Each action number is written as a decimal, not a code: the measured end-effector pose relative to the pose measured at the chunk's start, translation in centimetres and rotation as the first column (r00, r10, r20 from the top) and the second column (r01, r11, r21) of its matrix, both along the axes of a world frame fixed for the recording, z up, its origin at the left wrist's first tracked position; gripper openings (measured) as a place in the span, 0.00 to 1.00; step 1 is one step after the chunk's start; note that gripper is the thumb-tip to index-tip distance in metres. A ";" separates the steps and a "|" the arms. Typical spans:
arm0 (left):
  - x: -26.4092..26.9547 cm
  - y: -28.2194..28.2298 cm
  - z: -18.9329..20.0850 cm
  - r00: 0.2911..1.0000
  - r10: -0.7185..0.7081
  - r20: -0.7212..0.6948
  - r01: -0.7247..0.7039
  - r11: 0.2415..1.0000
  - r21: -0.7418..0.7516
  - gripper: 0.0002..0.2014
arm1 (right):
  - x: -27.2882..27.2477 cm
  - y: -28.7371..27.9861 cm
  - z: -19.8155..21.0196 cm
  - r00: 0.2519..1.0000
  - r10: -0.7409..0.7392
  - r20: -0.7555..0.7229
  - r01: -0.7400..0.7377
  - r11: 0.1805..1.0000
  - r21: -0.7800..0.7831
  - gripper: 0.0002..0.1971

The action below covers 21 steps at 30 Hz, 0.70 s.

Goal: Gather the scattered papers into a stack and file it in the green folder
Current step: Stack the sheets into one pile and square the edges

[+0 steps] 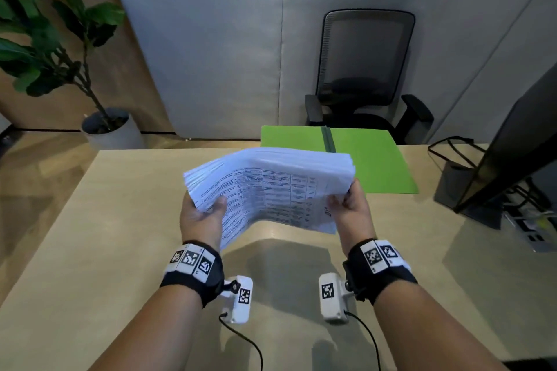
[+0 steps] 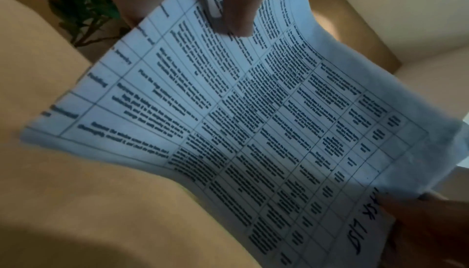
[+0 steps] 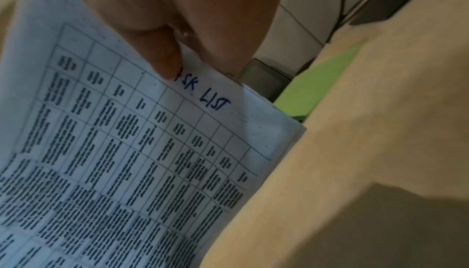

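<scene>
A thick stack of printed papers hangs in the air above the wooden table, bowed in the middle. My left hand grips its left edge, thumb on the top sheet. My right hand grips the right edge, its thumb beside handwritten blue letters on the top page. The green folder lies shut on the table just beyond the stack, toward the far right; a sliver of the folder shows in the right wrist view.
A black monitor on its stand fills the table's right side, with cables beside it. An office chair stands behind the table's far edge. A potted plant stands on the floor at far left.
</scene>
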<state>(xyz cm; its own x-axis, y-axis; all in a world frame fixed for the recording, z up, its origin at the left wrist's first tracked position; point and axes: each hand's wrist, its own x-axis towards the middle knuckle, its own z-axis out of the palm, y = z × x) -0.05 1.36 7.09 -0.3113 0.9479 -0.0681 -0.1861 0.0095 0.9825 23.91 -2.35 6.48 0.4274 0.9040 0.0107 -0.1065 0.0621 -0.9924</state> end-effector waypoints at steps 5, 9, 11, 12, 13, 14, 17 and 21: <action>-0.3 -2.1 -3.7 0.986 -0.118 -0.117 0.095 0.977 -0.192 0.21 | -0.2 -2.4 -5.5 0.996 -0.062 -0.066 0.039 0.953 -0.300 0.23; 0.1 -1.7 -3.7 0.980 -0.114 -0.165 0.080 0.976 -0.201 0.22 | -0.1 -1.9 -5.5 0.996 -0.094 -0.004 0.089 0.960 -0.266 0.17; 0.2 -1.1 -2.7 0.986 -0.105 -0.129 0.086 0.986 -0.146 0.23 | 0.1 -1.0 -4.8 0.993 -0.112 -0.038 0.102 0.975 -0.199 0.21; 0.2 -0.7 -2.2 0.989 -0.096 -0.116 0.083 0.989 -0.119 0.23 | 0.2 -0.6 -4.4 0.992 -0.115 -0.057 0.104 0.981 -0.164 0.21; 0.1 -0.4 -2.1 0.991 -0.089 -0.103 0.078 0.992 -0.098 0.24 | 0.2 -0.4 -4.1 0.990 -0.120 -0.070 0.109 0.983 -0.146 0.20; -0.1 -0.2 -2.2 0.991 -0.087 -0.100 0.079 0.993 -0.086 0.24 | 0.2 -0.3 -4.0 0.990 -0.119 -0.073 0.108 0.984 -0.140 0.20; -0.6 -0.6 -3.9 0.976 -0.128 -0.177 0.099 0.981 -0.167 0.22 | 0.3 -0.8 -5.9 0.997 -0.074 0.021 0.077 0.962 -0.260 0.19; -1.2 -1.6 -6.3 0.885 -0.254 -0.390 0.128 0.939 -0.321 0.18 | 0.4 -2.2 -8.9 0.987 0.081 0.141 -0.014 0.907 -0.421 0.09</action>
